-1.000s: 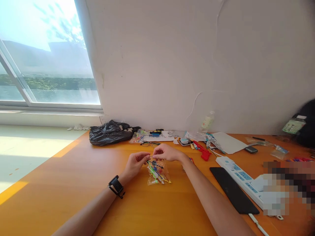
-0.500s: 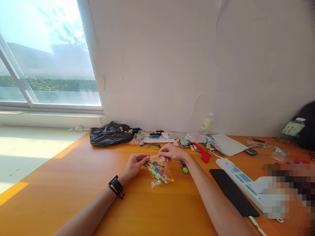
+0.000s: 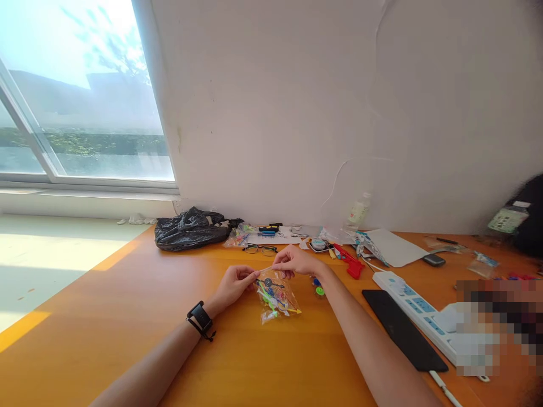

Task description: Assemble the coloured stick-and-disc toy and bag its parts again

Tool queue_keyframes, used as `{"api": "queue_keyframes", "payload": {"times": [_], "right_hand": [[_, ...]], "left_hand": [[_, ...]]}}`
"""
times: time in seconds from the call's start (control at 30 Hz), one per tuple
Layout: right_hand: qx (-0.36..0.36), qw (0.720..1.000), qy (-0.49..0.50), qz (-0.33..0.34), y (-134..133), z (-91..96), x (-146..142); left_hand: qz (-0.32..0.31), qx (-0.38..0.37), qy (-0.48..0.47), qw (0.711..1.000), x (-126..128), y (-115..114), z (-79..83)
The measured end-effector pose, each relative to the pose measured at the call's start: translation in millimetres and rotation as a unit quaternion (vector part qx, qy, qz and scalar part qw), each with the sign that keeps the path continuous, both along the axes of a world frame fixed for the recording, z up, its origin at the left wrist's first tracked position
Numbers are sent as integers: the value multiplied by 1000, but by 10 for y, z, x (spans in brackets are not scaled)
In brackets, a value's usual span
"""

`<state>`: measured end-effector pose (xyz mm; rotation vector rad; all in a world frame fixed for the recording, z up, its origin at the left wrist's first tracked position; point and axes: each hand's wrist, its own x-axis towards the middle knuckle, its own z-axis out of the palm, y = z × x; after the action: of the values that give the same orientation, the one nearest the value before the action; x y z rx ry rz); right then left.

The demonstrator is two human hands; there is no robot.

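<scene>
A clear plastic bag (image 3: 278, 299) with several small coloured plastic parts in it hangs from my fingers above the wooden table (image 3: 203, 362). Black, green, blue, white and yellow pieces show through the film. My left hand (image 3: 235, 285) pinches the left end of the bag's top edge between thumb and fingers. At the right end of that edge, my right hand (image 3: 297, 263) pinches too, its lower fingers curled. Just beyond my right wrist lie small blue and green round pieces (image 3: 319, 288), partly covered by the arm. A black watch (image 3: 200, 317) sits on my left wrist.
Along the wall stand a black plastic bag (image 3: 190, 229), glasses (image 3: 260, 249), a red plastic piece (image 3: 350, 263) and a bottle (image 3: 359, 209). On the right lie a white power strip (image 3: 413, 308), a black flat device (image 3: 403, 328) and a white sheet (image 3: 399, 249).
Both hands keep their pinch on the bag's top edge, which looks thinner and straighter now. The view has shifted very slightly.
</scene>
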<state>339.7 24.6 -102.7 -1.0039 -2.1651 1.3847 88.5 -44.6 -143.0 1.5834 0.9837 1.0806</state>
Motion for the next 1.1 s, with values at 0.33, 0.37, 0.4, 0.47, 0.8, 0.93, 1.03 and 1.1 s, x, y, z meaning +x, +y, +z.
{"api": "queue_keyframes", "payload": {"times": [0.33, 0.37, 0.4, 0.47, 0.8, 0.93, 1.03, 1.1], "right_hand": [[-57, 998, -8, 31, -6, 91, 154], [-57, 998, -8, 31, -9, 94, 160], [-57, 998, -9, 30, -10, 94, 166], [-56, 998, -12, 27, -1, 87, 176], [-1, 1000, -13, -26, 31, 85, 225], [-16, 999, -31, -1, -27, 132, 193], [-11, 998, -56, 32, -64, 147, 108], [15, 997, -60, 35, -75, 141, 28]], "left_hand": [[20, -14, -10, 1000, 27, -28, 5], [21, -14, -12, 1000, 33, -35, 6], [22, -14, -13, 1000, 39, -40, 7], [22, -13, -16, 1000, 50, -45, 11], [23, -9, -20, 999, 104, -88, 67], [27, -12, -17, 999, 101, -118, 94], [29, -17, -11, 999, 92, -154, 124], [29, -19, -8, 999, 87, -171, 140]]}}
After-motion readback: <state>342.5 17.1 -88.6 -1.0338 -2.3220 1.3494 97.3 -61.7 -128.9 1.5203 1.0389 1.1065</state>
